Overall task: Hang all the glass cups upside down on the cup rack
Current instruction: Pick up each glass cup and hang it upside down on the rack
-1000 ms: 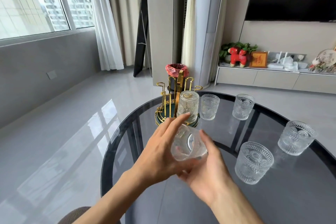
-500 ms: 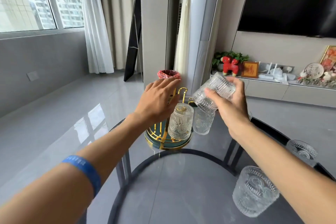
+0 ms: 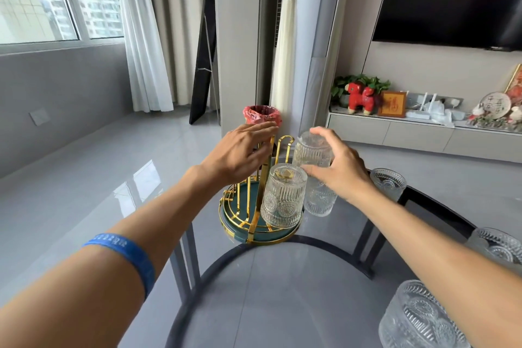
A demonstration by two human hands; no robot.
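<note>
- Nearest to the person, at about 4 o'clock on the round glass table, one glass cup stands upright. A second upright cup is at 3 o'clock, partly behind the right forearm.
- Farther, near 12 o'clock, stands the cup rack, gold wire on a green round base. One hung cup is already upside down on its near side.
- Just beside the rack, at its 3 o'clock, another upright cup waits on the table, and one more cup shows behind the right wrist.
- The right hand is closed around the held cup, thumb below and fingers over the top. This cup is upside down, above a peg at the rack's far right; I cannot tell if the peg is inside it.
- The left hand is spread with loose fingers and rests on the top of the rack, I think to keep it steady.
- To my judgement the second cup is being hung now. The next move asks for a straight lowering onto the peg, then a release, without knocking the hung cup.
</note>
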